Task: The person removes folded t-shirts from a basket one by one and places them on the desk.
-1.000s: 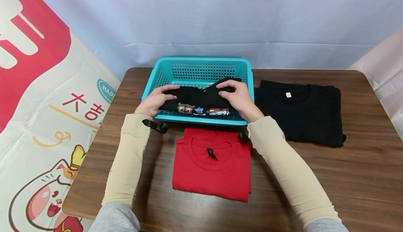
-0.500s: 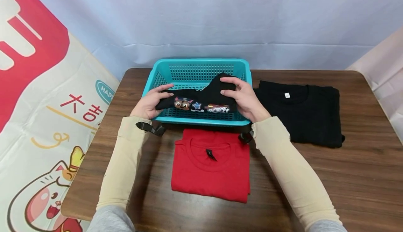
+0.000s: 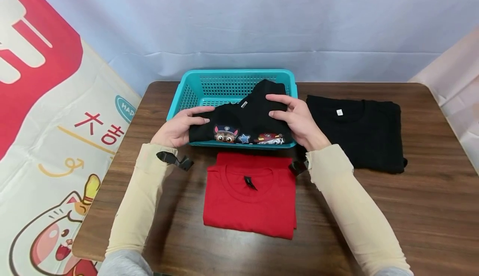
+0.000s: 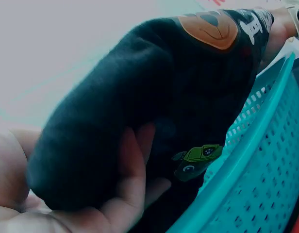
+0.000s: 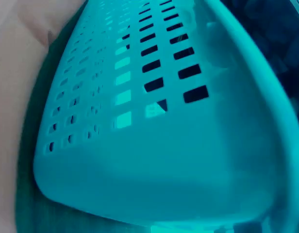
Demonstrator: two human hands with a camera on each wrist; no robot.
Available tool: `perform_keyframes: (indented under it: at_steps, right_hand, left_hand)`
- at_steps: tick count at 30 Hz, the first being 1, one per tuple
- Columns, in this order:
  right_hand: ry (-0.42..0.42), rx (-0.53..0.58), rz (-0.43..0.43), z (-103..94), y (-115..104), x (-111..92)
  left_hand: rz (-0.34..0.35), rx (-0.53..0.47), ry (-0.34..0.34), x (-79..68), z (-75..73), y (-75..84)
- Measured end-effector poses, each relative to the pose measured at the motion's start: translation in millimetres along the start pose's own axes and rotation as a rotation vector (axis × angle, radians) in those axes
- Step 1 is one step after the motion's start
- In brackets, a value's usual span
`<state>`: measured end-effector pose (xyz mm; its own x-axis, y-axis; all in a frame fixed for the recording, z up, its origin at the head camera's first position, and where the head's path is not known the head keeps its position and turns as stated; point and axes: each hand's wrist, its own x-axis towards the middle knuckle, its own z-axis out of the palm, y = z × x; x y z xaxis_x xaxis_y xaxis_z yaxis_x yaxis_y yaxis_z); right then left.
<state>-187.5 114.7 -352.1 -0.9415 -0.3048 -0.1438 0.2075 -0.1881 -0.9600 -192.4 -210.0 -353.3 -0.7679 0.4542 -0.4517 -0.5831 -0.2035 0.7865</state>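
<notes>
A folded black T-shirt (image 3: 245, 118) with cartoon dog faces and a blue star printed on it is held over the turquoise basket (image 3: 235, 72). My left hand (image 3: 176, 127) grips its left side, thumb and fingers on the cloth. On the other side my right hand (image 3: 297, 120) holds the shirt's right end. The shirt's lower edge covers part of the basket's front rim. In the left wrist view, fingers (image 4: 127, 189) curl round the thick folded cloth, above the basket's side. The right wrist view shows mostly the perforated basket wall (image 5: 188, 150); the right fingers are hidden there.
A folded red T-shirt (image 3: 248, 209) lies on the brown wooden table (image 3: 430, 209) in front of the basket. Close to the basket's right lies a folded black T-shirt (image 3: 359, 143) with a white label. A white curtain (image 3: 239, 22) hangs behind the table.
Both hands have lifted the printed shirt out of the basket and drawn it toward me. More of its neck and print now shows. The red shirt and the other black shirt stay put.
</notes>
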Motion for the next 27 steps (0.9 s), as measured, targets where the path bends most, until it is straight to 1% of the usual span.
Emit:
perform_keyframes:
  at_steps: [1, 2, 3, 5, 6, 8, 9, 11, 13, 15, 17, 19, 21, 24, 26, 27]
  right_hand:
    - [-0.002, -0.002, 0.001, -0.6, 0.1, -1.6]
    - [0.003, -0.014, -0.002, -1.2, 0.3, -3.0]
    - [0.006, -0.015, -0.004, -1.7, 0.3, -4.3]
    - [0.032, -0.033, -0.022, -2.4, 0.5, -6.8]
    - [0.051, -0.037, -0.032, -2.8, 0.5, -8.1]
    - [0.096, -0.042, -0.061, -3.5, 1.0, -10.2]
    - [0.116, -0.032, -0.075, -3.7, 1.4, -11.4]
    - [0.161, -0.036, -0.099, -3.8, 2.1, -14.1]
    - [0.194, -0.053, -0.121, -4.2, 3.7, -16.3]
    - [0.206, -0.085, -0.132, -4.5, 5.1, -18.6]
    - [0.201, -0.13, -0.141, -5.0, 6.4, -20.7]
    - [0.191, -0.166, -0.149, -6.2, 7.5, -22.9]
    - [0.187, -0.183, -0.152, -7.9, 7.9, -25.8]
    - [0.194, -0.175, -0.17, -11.3, 8.4, -29.6]
    - [0.212, -0.163, -0.184, -13.3, 8.9, -32.0]
    - [0.223, -0.162, -0.196, -14.3, 9.3, -33.0]
  left_hand:
    - [-0.002, 0.005, -0.013, -0.2, 1.1, -0.7]
    - [0.009, 0.044, -0.023, -0.9, 2.1, -1.3]
    - [0.015, 0.061, -0.03, -1.2, 3.7, -2.2]
    - [0.044, 0.098, -0.035, -1.8, 7.8, -4.4]
    - [0.066, 0.115, -0.036, -2.2, 10.3, -5.7]
    - [0.132, 0.148, -0.029, -2.6, 15.5, -9.0]
    - [0.158, 0.136, -0.022, -1.9, 18.2, -11.3]
    - [0.233, 0.155, -0.002, -0.4, 24.0, -15.6]
    - [0.293, 0.154, 0.024, 1.9, 29.0, -19.8]
    - [0.32, 0.146, 0.037, 3.3, 33.9, -22.9]
    - [0.32, 0.137, 0.028, 2.8, 38.1, -24.8]
    - [0.309, 0.13, 0.001, 1.3, 40.8, -26.3]
    - [0.285, 0.115, -0.032, -0.5, 42.8, -27.6]
    - [0.262, 0.098, -0.064, -2.8, 44.6, -30.0]
    - [0.26, 0.128, -0.07, -4.2, 45.5, -32.3]
    - [0.264, 0.16, -0.074, -5.0, 46.1, -33.6]
